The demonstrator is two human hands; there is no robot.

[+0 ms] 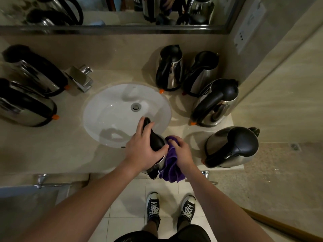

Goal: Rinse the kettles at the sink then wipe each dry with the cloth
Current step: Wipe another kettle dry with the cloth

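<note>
Cloth against gripped kettle (right hand pressing).

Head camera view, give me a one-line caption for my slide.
Left hand grips a steel kettle at the sink edge while the right hand wipes it with a purple cloth.

Sink sitting in the counter, tap behind its left; two kettles standing left, four right. Held kettle hanging over the counter's front edge, cloth lying against its right side.
</note>
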